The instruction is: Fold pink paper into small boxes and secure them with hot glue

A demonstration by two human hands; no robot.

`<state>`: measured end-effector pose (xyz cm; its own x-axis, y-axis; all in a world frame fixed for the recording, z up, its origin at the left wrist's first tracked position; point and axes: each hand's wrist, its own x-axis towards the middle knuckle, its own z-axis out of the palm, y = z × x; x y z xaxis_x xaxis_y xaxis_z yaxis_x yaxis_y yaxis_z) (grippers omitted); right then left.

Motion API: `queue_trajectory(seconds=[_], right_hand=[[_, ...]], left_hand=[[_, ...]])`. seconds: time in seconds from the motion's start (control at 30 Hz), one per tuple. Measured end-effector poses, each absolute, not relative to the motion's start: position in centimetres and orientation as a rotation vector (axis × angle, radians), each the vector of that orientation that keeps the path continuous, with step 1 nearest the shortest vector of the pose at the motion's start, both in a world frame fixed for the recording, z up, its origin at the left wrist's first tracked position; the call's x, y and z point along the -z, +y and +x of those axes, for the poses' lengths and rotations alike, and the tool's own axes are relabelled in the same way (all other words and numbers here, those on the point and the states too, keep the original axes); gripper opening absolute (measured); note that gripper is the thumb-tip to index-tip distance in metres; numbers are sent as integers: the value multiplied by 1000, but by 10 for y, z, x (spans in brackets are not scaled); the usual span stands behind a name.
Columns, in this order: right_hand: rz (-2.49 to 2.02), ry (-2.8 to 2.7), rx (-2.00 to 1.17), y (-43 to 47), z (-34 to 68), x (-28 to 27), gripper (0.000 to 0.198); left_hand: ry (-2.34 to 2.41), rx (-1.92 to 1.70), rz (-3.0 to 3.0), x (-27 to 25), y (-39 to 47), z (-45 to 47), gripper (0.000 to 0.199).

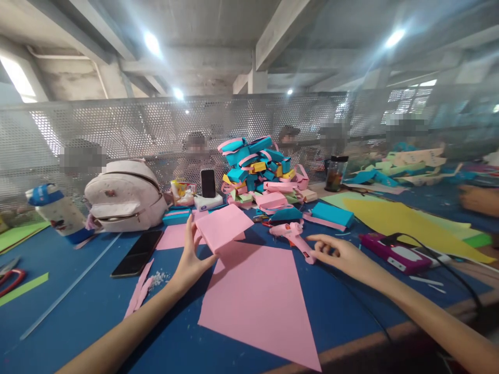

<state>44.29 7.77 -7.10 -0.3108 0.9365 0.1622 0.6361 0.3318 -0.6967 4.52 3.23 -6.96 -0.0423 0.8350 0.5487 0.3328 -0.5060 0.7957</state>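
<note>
A pink sheet (259, 301) lies nearest on the blue table (97, 296), its near right corner reaching the table's edge. Over its far left corner, the left hand (191, 257) holds a folded pink box (224, 226), tilted, with the thumb at the near edge and the fingers at the left side, pinching it between them. The right hand (339, 254) is at the right of a pink glue gun (292, 236), fingers curled by the handle; whether they grip or touch it, I cannot tell.

To the left, pink scraps (140, 291) lie beside white bits (159, 279), and a black phone (136, 253) lies flat just beyond. Scissors (13, 280) with red handles are at the far left edge, near a green strip (25, 288). To the right sits a purple case (393, 253) with a white panel; any print on it is too small to read.

Farther off, 1 blue box (331, 214) with a pink strip stands right of the gun, near yellow sheets (393, 221). At left are a bottle (60, 210) with a blue lid and a pale backpack (125, 197), its small emblem unreadable. A 2nd phone (208, 183) stands upright, left of a high pile (253, 174) of coloured paper pieces. Beyond runs a perforated screen (156, 119).
</note>
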Motion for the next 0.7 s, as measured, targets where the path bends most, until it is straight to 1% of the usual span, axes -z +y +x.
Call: queue_trajectory(seconds=[0.07,0.2,0.27,0.37,0.53,0.7], right_hand=[[-1366,-2119,-651,86,434,74,51],[-1338,-2223,-565,97,418,77,36],[-1360,-2202,-647,99,411,76,36],[-1357,-2113,-799,96,402,69,40],[-1149,-1900,-982,68,390,46,39],[-1024,-1839,-1173,42,369,32,37]], left_hand=[[1239,-1564,1858,68,30,46,110],[1237,-1586,1911,67,26,48,111],[1234,-1593,1924,67,25,49,110],[1235,-1611,1913,66,24,50,108],[1211,-1636,1845,65,22,51,106],[1140,-1598,1781,67,22,54,108]])
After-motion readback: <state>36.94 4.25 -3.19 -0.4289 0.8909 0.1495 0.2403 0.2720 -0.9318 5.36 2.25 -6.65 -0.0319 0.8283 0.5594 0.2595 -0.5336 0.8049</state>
